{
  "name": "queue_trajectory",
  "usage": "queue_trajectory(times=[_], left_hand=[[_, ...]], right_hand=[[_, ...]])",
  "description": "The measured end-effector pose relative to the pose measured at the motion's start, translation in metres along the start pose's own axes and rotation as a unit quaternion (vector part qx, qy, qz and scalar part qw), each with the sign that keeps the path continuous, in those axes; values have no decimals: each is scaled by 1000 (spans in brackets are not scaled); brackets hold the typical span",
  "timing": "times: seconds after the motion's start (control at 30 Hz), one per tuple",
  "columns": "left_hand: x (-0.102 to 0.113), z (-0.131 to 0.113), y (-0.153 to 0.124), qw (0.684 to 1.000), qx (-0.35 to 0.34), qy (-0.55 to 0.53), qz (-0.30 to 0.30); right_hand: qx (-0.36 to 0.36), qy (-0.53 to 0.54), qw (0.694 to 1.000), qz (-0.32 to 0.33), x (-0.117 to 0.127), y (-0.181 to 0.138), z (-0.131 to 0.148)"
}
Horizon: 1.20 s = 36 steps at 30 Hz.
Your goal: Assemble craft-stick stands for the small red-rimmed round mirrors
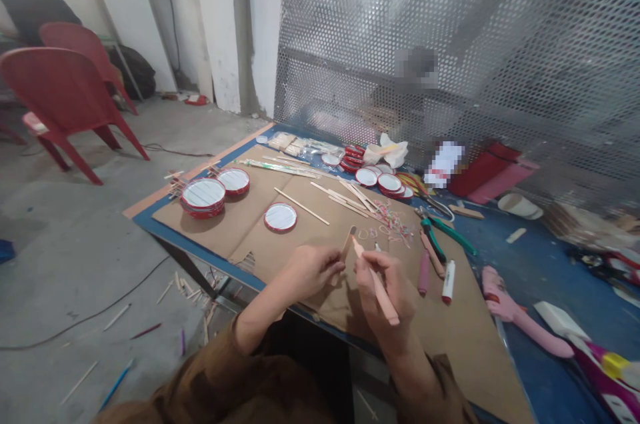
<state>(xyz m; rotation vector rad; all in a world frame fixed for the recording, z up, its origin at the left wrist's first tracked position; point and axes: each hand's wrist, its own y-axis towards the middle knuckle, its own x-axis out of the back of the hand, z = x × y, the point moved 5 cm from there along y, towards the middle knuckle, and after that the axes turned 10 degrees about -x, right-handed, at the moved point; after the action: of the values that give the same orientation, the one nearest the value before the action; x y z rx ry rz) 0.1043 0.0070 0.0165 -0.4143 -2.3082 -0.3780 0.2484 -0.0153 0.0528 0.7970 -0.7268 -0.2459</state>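
Observation:
My left hand point(314, 271) pinches a flat wooden craft stick point(348, 244) upright, and its rounded upper end looks dark. A peach-coloured marker point(384, 299) lies in the closed fingers of my right hand point(393, 277). The marker's tip is close to the stick's top; I cannot tell whether they touch. Beyond my hands are a round white disc with a red rim point(280, 217), a thin wooden stick point(301, 205) and a heap of small coloured rubber bands point(395, 221).
Brown cardboard point(200, 235) covers part of the blue table. Red-rimmed drums point(203, 196) stand at the left. Green-handled pliers point(453, 235), a white marker point(449, 281) and a pink glue gun point(520, 314) lie to the right. A perforated metal panel point(340, 57) borders the back.

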Motion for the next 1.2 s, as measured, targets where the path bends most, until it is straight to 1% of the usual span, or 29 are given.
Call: queue_trajectory(times=[0.1, 0.57, 0.83, 0.97, 1.07, 1.13, 1.2], left_hand=[[0, 0, 0, 1000, -3, -4, -1], [0, -1, 0, 1000, 2, -4, 10], [-2, 1, -1, 1000, -3, -13, 4], [-2, 1, -1, 1000, -4, -20, 1], [-1, 0, -1, 1000, 1, -25, 7], [0, -1, 0, 1000, 3, -27, 10], [0, -1, 1, 1000, 2, -25, 10]], right_hand=[[1, 3, 1000, -5, 0, 0, 0], [3, 11, 1000, 12, -1, 0, 0], [4, 17, 1000, 4, 0, 1, 3], [-9, 34, 999, -3, 0, -5, -3], [-16, 79, 997, -21, 2, -10, -13], [-16, 115, 993, -1, 1, -10, -17], [-31, 139, 989, 36, -2, -7, -19]])
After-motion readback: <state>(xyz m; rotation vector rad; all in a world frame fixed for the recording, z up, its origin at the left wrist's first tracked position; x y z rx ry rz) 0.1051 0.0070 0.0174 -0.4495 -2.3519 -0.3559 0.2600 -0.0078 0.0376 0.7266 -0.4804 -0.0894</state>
